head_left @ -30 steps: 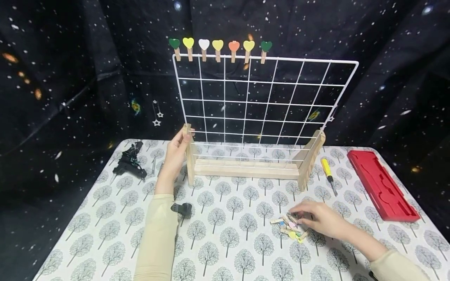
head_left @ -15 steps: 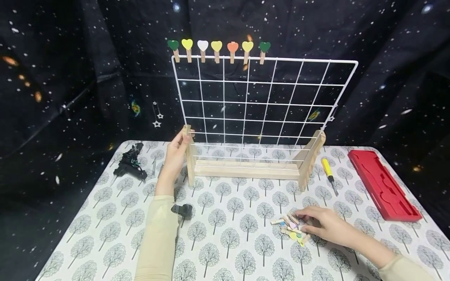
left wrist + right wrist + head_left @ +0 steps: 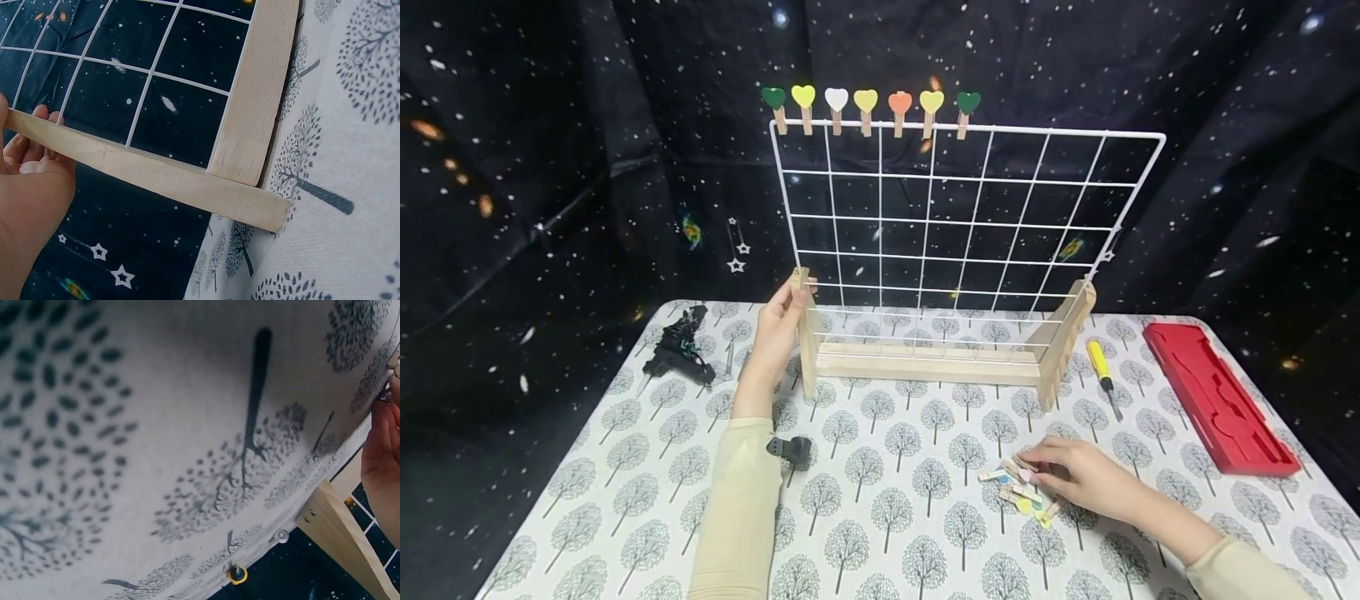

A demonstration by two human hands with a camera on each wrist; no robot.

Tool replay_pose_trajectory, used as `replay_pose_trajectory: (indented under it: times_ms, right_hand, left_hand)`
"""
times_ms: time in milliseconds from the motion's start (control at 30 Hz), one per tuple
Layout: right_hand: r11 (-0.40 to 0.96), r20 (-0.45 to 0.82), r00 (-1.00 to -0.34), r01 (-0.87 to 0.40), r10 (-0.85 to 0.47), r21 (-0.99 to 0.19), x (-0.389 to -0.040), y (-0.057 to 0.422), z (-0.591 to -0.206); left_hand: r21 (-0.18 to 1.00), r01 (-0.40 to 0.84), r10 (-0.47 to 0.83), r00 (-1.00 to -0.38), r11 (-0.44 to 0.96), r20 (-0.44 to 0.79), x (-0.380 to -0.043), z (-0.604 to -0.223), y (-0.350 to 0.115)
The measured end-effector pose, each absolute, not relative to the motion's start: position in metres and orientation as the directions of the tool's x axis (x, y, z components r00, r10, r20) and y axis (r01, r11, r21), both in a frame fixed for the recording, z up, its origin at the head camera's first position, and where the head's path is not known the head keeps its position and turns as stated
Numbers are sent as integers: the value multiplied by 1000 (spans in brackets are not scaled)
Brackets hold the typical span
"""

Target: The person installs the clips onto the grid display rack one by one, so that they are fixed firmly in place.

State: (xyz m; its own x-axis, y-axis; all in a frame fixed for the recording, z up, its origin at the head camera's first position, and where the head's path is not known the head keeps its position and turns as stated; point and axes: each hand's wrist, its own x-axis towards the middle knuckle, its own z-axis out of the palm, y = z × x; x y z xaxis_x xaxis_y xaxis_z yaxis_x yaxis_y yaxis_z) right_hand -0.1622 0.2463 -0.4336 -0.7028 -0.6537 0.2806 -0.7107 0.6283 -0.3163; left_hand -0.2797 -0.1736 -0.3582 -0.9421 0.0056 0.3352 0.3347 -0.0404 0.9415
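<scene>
A white wire grid (image 3: 955, 200) stands in a wooden stand (image 3: 925, 363). My left hand (image 3: 773, 333) grips the top of the stand's left upright (image 3: 807, 342); in the left wrist view, that hand (image 3: 37, 187) has its fingers behind the wood (image 3: 150, 172). Several heart-topped clothespins, such as an orange one (image 3: 899, 104), are clipped along the left part of the grid's top bar. My right hand (image 3: 1086, 475) reaches into a pile of small clothespins (image 3: 1022, 504), its curled fingertips among them. Whether it pinches one is hidden. The right wrist view shows that hand (image 3: 382, 456) only at the edge.
A yellow-handled screwdriver (image 3: 1099, 365) lies right of the stand, before a red tray with moulded recesses (image 3: 1217, 400). A black tool with cables (image 3: 677, 350) lies at the far left. A black strap piece (image 3: 790, 450) shows at the left sleeve. A dark starry cloth (image 3: 550, 125) hangs behind.
My right hand drew back slightly to the right, then moved in again over the clothespins, thumb and fingers closer together. The left hand has stayed on the stand.
</scene>
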Motion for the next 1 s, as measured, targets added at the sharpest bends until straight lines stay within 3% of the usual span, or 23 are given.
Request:
replay_pose_trajectory:
  times_ms: [200,367,567,800,1000]
  right_hand:
    - [658,295,-710,-704,-640,-268,-161,245,-431]
    - [688,384,-703,-696,-599,-203,-159,247,-429]
    - [647,439,-713,-693,-547,-319,-163,252,-415]
    - [584,522,-650,-749,-552,-315,-187,239,-355]
    - [602,570,-690,-703,-446,-379,-204,212,-276]
  left_hand:
    - [935,352,7,-936,-33,352,-280,-358,-174]
    - [934,355,6,-935,-49,356,-280,-358,-174]
    - [936,349,4,-937,-38,350,-280,-359,-175]
    - [932,360,2,-933,-39,360,-280,-358,-176]
    - [937,347,1,-938,-31,348,-280,-358,-174]
